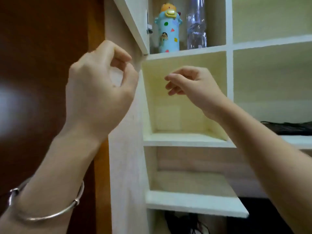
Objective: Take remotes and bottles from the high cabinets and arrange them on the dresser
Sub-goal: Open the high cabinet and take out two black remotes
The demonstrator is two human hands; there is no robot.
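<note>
Two bottles stand side by side in the open high cabinet: a light-blue cartoon bottle (168,34) with an orange top, and a clear plastic bottle (196,27) to its right. The cabinet door (133,22) is swung open to the left. My left hand (99,88) is raised just below the door's lower corner, fingers loosely curled, holding nothing; whether it touches the door I cannot tell. My right hand (194,86) hovers in front of the empty cubby (185,102) under the bottles, fingers apart and empty. No remote is visible.
White shelves (185,141) step down below the cubby, and more open cubbies (270,73) lie to the right. A dark keyboard-like object (290,128) rests on the right surface. A brown wooden panel (42,65) fills the left. Cables (185,223) sit at the bottom.
</note>
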